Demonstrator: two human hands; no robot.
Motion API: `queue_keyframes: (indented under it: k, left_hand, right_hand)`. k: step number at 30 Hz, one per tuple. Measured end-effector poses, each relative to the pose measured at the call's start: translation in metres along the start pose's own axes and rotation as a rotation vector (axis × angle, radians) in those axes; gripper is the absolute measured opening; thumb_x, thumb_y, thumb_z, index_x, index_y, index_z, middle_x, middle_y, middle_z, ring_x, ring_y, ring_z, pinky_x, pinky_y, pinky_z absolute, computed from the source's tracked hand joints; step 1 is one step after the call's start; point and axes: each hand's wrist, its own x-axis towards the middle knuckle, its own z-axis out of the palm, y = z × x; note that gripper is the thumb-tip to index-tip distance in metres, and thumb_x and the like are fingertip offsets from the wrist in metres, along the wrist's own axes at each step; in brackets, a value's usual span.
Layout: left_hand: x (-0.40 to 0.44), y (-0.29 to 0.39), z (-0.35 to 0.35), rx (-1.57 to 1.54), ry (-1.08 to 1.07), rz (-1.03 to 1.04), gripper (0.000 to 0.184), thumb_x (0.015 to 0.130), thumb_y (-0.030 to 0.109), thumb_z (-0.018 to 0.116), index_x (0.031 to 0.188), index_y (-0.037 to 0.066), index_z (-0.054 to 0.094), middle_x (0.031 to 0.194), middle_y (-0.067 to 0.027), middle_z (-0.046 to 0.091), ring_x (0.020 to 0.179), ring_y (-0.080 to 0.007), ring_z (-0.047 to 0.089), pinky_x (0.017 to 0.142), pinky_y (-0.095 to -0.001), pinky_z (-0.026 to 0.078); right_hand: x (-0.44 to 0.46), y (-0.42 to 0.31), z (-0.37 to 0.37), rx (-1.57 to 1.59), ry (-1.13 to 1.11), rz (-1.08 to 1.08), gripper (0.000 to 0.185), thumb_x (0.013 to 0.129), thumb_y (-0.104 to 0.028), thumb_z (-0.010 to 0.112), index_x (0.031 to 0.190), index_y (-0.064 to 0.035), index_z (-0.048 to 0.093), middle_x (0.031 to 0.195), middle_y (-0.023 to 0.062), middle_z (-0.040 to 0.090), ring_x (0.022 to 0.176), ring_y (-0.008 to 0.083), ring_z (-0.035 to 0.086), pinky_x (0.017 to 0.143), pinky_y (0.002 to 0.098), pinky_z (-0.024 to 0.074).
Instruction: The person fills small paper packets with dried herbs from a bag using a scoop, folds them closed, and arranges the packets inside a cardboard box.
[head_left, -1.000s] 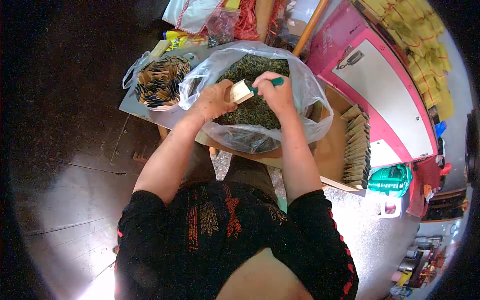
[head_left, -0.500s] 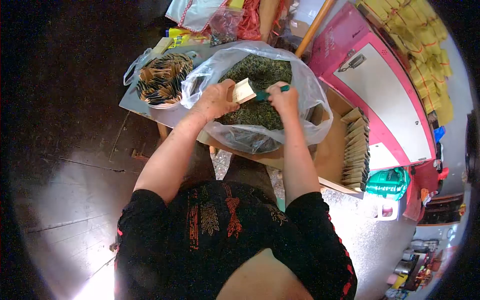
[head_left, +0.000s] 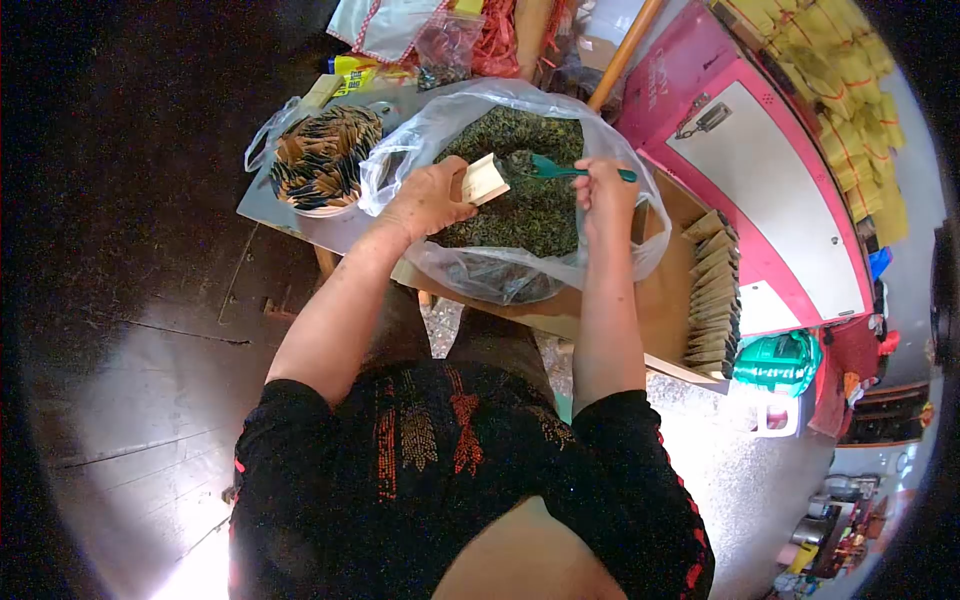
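Note:
My left hand (head_left: 432,200) grips a small cream paper packet (head_left: 485,181), its mouth facing right. In my right hand (head_left: 606,192) is a green plastic spoon (head_left: 560,170), held by the handle. Some dark dried leaf sits on the spoon's tip, close to the packet's mouth but apart from it. Both hands are over a large clear plastic bag (head_left: 640,175), its rim spread wide. Dried, shredded green-brown leaves (head_left: 515,225) fill the bag.
Left of the bag, a round tub (head_left: 328,212) is packed with paper packets. A cardboard box (head_left: 655,310) to the right holds a row of filled-looking packets (head_left: 712,300). Beyond it stands a pink and white cabinet (head_left: 765,180). A green-wrapped bundle (head_left: 778,362) lies near the box.
My right hand has moved right, drawing the spoon back from the packet; leaf now shows on its tip. My left hand stays nearly still with the packet.

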Motion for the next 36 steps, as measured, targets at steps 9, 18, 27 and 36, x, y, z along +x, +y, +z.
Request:
queue_keyframes:
  k: [9, 18, 27, 36]
  left_hand:
    - [0.000, 0.005, 0.000, -0.005, -0.028, -0.023, 0.052, 0.067, 0.020, 0.076, 0.112, 0.004, 0.054, 0.091, -0.0199, 0.064, 0.089, -0.0342, 0.062, 0.078, -0.0395, 0.048]
    - [0.000, -0.001, 0.000, -0.002, -0.008, -0.020, 0.053, 0.066, 0.021, 0.077, 0.112, 0.004, 0.055, 0.093, -0.0188, 0.064, 0.090, -0.0335, 0.062, 0.078, -0.0394, 0.048]
    - [-0.003, 0.022, 0.000, -0.119, 0.228, 0.066, 0.058, 0.067, 0.024, 0.077, 0.118, 0.006, 0.055, 0.099, -0.0207, 0.065, 0.094, -0.0352, 0.063, 0.081, -0.0403, 0.049]
    - [0.003, 0.023, 0.002, -0.400, -0.059, 0.099, 0.063, 0.071, 0.013, 0.078, 0.127, 0.006, 0.051, 0.097, -0.0059, 0.064, 0.087, -0.0123, 0.058, 0.080, -0.0283, 0.047]
  right_hand:
    - [-0.017, 0.000, 0.040, -0.304, -0.332, -0.212, 0.017, 0.076, -0.012, 0.053, 0.071, -0.0023, 0.065, 0.056, 0.0033, 0.056, 0.045, 0.0082, 0.047, 0.041, 0.0207, 0.0340]
    - [-0.022, -0.022, 0.015, -0.369, -0.120, -0.433, 0.015, 0.080, -0.012, 0.055, 0.075, -0.0018, 0.066, 0.059, 0.0033, 0.056, 0.054, 0.0098, 0.050, 0.049, 0.0259, 0.0392]
    - [-0.043, 0.032, 0.005, -1.191, -0.479, -0.836, 0.025, 0.070, 0.003, 0.057, 0.094, -0.0053, 0.062, 0.088, 0.0130, 0.059, 0.089, 0.0340, 0.058, 0.072, 0.0424, 0.0479]
    - [-0.036, -0.012, 0.032, -0.571, -0.408, -0.837, 0.017, 0.072, 0.000, 0.059, 0.089, -0.0006, 0.063, 0.089, 0.0093, 0.061, 0.077, 0.0184, 0.060, 0.067, 0.0271, 0.0472]
